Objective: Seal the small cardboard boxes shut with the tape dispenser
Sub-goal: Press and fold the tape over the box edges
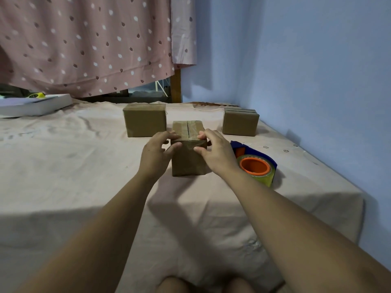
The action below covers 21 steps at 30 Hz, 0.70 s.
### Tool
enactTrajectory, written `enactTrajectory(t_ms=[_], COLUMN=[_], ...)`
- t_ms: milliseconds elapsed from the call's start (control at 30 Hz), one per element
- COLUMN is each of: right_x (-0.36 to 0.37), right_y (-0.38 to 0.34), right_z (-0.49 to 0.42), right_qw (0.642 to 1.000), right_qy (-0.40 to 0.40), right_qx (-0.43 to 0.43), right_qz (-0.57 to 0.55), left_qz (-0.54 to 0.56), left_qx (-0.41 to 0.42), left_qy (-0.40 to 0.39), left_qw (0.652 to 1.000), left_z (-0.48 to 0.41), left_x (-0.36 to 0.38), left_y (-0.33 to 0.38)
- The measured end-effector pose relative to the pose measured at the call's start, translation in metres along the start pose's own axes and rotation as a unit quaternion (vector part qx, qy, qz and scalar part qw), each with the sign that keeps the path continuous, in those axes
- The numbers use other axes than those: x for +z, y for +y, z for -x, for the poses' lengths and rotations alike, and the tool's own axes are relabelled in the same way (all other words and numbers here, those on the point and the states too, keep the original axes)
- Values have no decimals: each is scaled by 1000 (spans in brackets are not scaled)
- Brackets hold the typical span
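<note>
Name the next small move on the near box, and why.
Probably smooth the tape down the front face: the left hand and right hand grip the near box at its top front edge, tape crosses its top, and the tape dispenser lies aside.

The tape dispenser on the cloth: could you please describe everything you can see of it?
The tape dispenser has a dark blue frame, an orange hub and a roll of clear, yellowish tape. It lies on its side on the pink cloth, right of the box, partly hidden behind the right hand; nothing grips it.
</note>
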State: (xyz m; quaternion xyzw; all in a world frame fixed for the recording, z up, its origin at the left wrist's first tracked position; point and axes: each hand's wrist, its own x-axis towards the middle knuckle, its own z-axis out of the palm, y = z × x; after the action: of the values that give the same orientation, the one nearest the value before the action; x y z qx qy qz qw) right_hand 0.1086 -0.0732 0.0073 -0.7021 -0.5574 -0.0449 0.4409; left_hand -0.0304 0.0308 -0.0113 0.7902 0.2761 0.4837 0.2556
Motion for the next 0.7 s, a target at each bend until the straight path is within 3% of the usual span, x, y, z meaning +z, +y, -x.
enactTrajectory(t_ms=[133, 200, 300, 400, 533, 700], right_x=[-15, -18, -13, 5, 14, 2], right_y=[-4, -5, -8, -6, -17, -35], right_z=[5, 10, 21, 33, 40, 30], right_qw=[997, 996, 996, 988, 981, 952], right_qy=[-39, -45, -27, -37, -3, 75], right_qx=[47, 61, 82, 142, 169, 152], right_qz=[-35, -38, -34, -47, -99, -256], left_qz=[218, 281, 206, 97, 99, 16], left_qx=[-146, -230, -282, -267, -216, -41], left_qy=[-64, -31, -6, -12, -1, 62], left_qw=[963, 931, 937, 959, 971, 997], left_z=[28, 36, 35, 42, 53, 66], left_x=[2, 6, 8, 9, 11, 18], left_y=[-3, -12, -18, -3, 21, 55])
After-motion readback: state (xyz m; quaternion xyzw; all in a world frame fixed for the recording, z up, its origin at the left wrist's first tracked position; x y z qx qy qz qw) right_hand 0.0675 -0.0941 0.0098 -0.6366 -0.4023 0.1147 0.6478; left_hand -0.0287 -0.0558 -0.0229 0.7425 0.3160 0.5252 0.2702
